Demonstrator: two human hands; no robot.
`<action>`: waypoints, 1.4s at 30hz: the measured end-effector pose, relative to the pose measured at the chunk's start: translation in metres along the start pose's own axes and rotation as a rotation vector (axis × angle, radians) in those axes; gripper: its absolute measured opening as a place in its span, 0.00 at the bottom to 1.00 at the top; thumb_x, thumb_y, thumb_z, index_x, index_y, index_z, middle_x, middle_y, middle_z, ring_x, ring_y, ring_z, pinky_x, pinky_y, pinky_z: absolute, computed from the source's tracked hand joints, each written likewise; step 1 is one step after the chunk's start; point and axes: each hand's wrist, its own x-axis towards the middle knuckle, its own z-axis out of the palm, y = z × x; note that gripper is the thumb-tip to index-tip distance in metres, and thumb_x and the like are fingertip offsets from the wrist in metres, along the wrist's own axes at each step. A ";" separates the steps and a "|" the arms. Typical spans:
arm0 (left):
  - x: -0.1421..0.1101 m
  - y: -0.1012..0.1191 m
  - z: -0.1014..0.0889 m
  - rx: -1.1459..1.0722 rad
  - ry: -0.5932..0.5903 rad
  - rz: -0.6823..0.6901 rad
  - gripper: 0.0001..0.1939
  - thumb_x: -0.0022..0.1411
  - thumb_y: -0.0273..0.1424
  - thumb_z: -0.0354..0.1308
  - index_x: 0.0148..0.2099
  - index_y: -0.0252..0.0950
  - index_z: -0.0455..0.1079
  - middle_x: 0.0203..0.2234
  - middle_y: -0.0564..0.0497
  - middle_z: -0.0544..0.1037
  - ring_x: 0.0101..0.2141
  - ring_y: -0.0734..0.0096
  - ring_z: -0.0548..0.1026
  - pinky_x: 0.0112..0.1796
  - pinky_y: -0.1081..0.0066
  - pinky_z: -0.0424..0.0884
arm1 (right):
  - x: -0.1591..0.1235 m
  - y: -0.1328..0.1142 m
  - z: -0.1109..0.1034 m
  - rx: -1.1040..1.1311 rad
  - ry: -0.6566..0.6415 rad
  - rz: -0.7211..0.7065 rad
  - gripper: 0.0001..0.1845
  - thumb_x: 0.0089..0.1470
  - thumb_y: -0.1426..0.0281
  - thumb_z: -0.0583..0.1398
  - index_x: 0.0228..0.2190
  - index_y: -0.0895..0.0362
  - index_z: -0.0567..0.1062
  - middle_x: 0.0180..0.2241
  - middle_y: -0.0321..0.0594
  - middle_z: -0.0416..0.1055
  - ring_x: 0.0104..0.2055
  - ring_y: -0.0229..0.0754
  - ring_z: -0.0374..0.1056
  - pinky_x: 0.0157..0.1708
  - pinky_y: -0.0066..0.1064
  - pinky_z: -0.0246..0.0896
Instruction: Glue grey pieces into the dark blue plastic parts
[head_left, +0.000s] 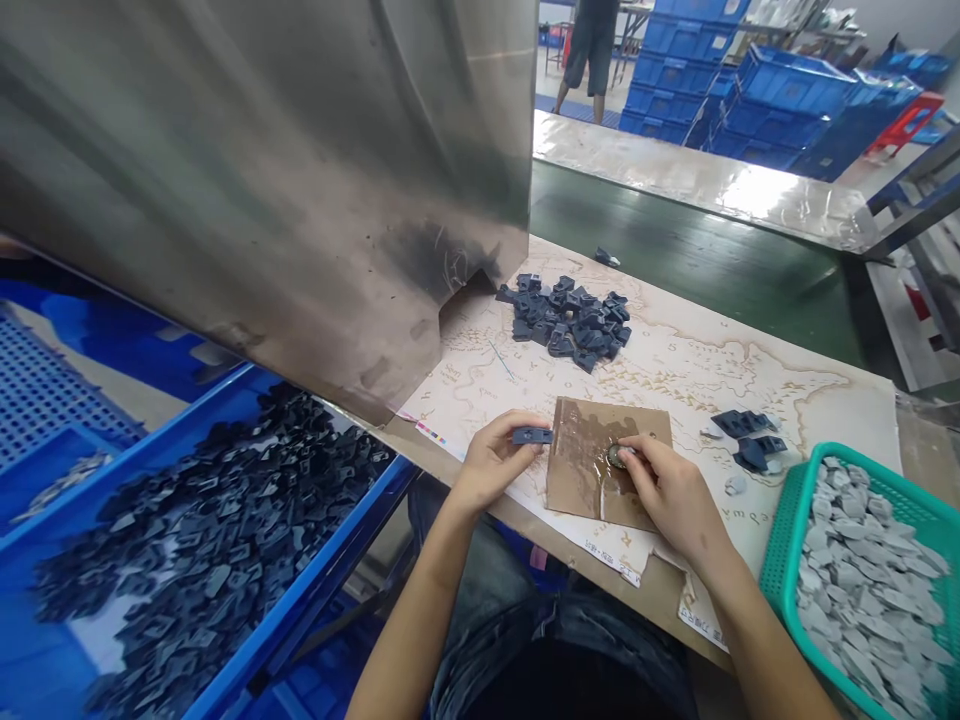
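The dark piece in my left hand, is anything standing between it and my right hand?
Nothing visible stands in the way. Between the dark piece in your left hand and your right hand, which pinches a small round piece, there is only the brown board, lying flat.

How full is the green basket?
Apparently well filled: grey pieces hide the bottom of the green basket, which is partly out of frame.
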 end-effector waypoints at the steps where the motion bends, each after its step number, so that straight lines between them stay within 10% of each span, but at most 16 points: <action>1: 0.000 0.001 0.001 0.017 0.001 -0.016 0.08 0.50 0.30 0.63 0.35 0.36 0.74 0.30 0.51 0.76 0.28 0.74 0.75 0.30 0.75 0.72 | 0.000 -0.001 -0.001 0.016 0.013 0.001 0.13 0.58 0.64 0.50 0.33 0.55 0.72 0.30 0.41 0.76 0.30 0.42 0.71 0.31 0.32 0.65; 15: -0.032 0.022 0.041 -0.137 0.178 -0.209 0.20 0.48 0.45 0.65 0.35 0.35 0.67 0.24 0.55 0.71 0.15 0.83 0.65 0.17 0.78 0.64 | -0.004 0.000 -0.008 0.136 0.045 0.009 0.12 0.57 0.65 0.52 0.33 0.56 0.73 0.24 0.38 0.73 0.24 0.39 0.68 0.25 0.30 0.64; 24: -0.046 0.033 0.061 -0.286 0.021 -0.484 0.22 0.43 0.46 0.67 0.29 0.34 0.66 0.12 0.59 0.64 0.11 0.82 0.60 0.13 0.79 0.57 | -0.025 -0.023 -0.019 0.496 0.137 -0.213 0.04 0.54 0.72 0.58 0.34 0.54 0.72 0.24 0.34 0.72 0.21 0.34 0.66 0.20 0.23 0.62; 42: -0.050 0.042 0.062 -0.117 0.022 -0.354 0.20 0.42 0.46 0.68 0.28 0.34 0.69 0.19 0.55 0.69 0.14 0.82 0.63 0.13 0.79 0.60 | -0.028 -0.020 -0.027 0.494 -0.115 -0.389 0.06 0.58 0.74 0.54 0.37 0.53 0.69 0.27 0.35 0.70 0.24 0.32 0.64 0.21 0.23 0.59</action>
